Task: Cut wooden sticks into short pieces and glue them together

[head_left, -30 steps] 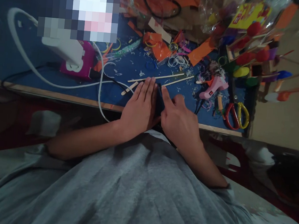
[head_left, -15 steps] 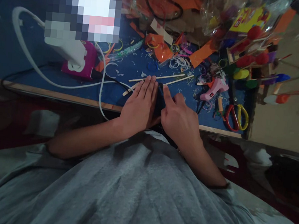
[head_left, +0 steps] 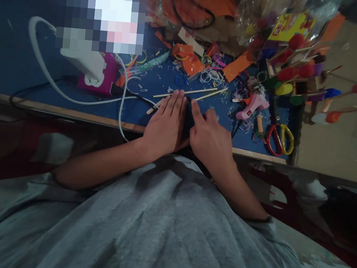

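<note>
Blue table [head_left: 6, 69], your left hand [head_left: 166, 124], fingers straight and together, your right hand [head_left: 212, 135], forefinger extended, whether either pinches I cannot tell, purple box [head_left: 109, 73] at ten o'clock, dark thing [head_left: 188, 120] between your hands, thin sticks [head_left: 201, 91] at twelve

pink glue gun [head_left: 253, 106], scissors [head_left: 277, 122], white charger [head_left: 83, 64], magenta socket box [head_left: 110, 71], orange scraps [head_left: 239, 66]

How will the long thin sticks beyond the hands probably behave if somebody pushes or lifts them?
The sticks look straight, so they are probably stiff. Being so slim, they seem light and perhaps easy to snap. Lying flat on the table, they would likely slide rather than tip.
</note>
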